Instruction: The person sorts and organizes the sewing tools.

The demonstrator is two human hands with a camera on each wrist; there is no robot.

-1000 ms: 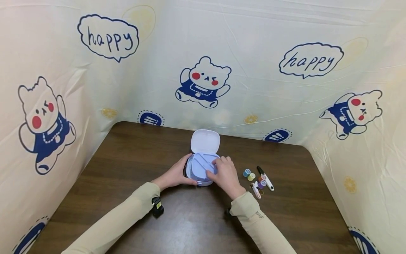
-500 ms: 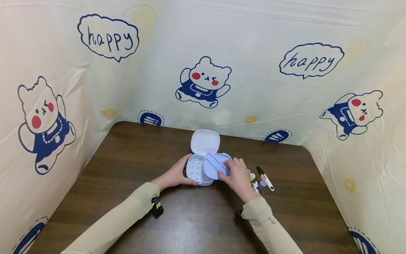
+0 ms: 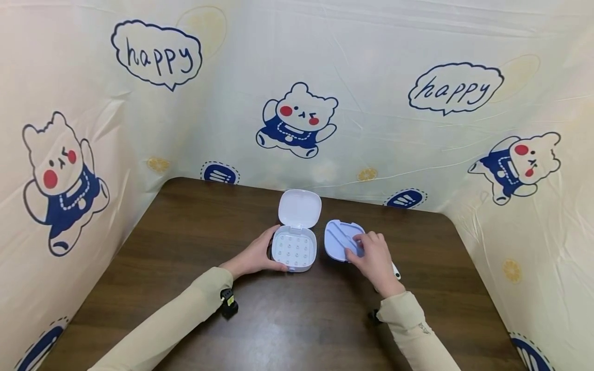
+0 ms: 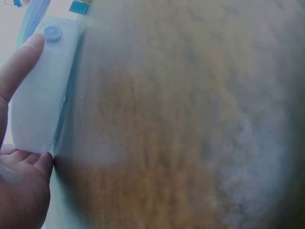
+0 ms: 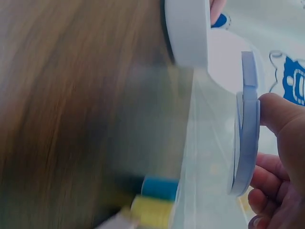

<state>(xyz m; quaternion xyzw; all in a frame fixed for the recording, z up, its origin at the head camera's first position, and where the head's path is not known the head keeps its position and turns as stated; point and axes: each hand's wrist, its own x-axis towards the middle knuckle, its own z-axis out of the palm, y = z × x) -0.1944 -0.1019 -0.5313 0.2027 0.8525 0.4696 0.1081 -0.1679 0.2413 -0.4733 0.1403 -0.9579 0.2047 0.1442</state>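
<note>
A pale, rounded sewing box (image 3: 303,267) stands on the table, its white lid (image 3: 300,208) swung up at the back. Inside, the floor is dotted with small round studs in rows. My left hand (image 3: 254,256) grips the box by its left side; in the left wrist view the thumb lies beside a round button (image 4: 53,33) on the wall. To the right of the box, my right hand (image 3: 375,262) pinches a light-blue tray (image 3: 341,241) with a diagonal slot. Seen edge-on in the right wrist view, the tray (image 5: 250,138) is raised off the table.
Beneath the tray, a blue thread spool (image 5: 159,188) and a yellow spool (image 5: 151,211) lie on the brown table (image 3: 260,330). A white handle end (image 3: 396,271) pokes out past my right hand. Patterned cloth (image 3: 371,139) hangs behind and beside the table.
My right hand has lifted the blue tray out of the box and carried it to the right, over the spools. The box's inside now shows. My left hand has kept its grip.
</note>
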